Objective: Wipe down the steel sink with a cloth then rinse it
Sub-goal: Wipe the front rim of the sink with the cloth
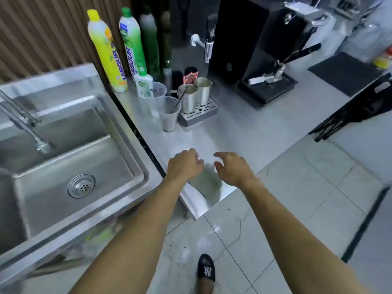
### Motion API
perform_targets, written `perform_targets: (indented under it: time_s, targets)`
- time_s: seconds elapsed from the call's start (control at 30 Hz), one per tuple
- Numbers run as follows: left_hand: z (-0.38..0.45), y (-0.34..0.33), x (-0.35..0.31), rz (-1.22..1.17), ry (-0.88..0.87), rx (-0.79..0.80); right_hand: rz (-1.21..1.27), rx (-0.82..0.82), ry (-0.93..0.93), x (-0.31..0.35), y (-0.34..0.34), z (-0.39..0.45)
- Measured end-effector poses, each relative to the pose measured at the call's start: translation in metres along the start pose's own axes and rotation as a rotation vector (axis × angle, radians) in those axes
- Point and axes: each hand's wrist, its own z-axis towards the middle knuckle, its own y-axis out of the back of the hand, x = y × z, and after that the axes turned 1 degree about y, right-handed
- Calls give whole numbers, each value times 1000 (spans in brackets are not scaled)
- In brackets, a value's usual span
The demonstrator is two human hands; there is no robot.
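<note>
Head view
Cloth (pixel 206 179): pale green, blurred, flat on the desk (pixel 244 132) corner; long axis cannot be told.
Hands: left hand (pixel 184 164) and right hand (pixel 232 168) apart, fingers relaxed, holding nothing; cloth between and just below them.
Sink (pixel 70 166): left of the left hand, drain showing.

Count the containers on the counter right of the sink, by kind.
Detergent bottles, tall: 2, yellow bottle and green-and-white bottle
Small white bottle with green cap: 1
Steel pitchers: 2, front pitcher and rear pitcher
Clear plastic cups: 2, rear cup and front cup
Total: 7
</note>
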Motion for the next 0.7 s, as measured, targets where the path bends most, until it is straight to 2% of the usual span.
perform_targets:
  time_s: [0.03, 0.13, 0.23, 0.27, 0.4, 0.6, 0.7]
  targets:
    - [3, -18, -2, 33, 25, -8, -20, 12, 11, -11, -12, 3]
    - [5, -79, -3, 106, 83, -196, -68, -35, 116, -46, -57, 8]
    - [1, -118, -9, 45, 109, -403, -43, -165, 171, -71, -92, 9]
    - [0, -126, -10, 47, 100, -422, -27, -197, 157, -73, -97, 7]
    - [4, -135, 0, 163, 37, -340, 13, -220, 122, -78, -111, 9]
    - [33, -98, 45, 339, -398, -111, 6, -215, 139, -82, -114, 12]
    - [40, -82, 51, 381, -463, -9, 3, -232, 135, -82, -116, 13]
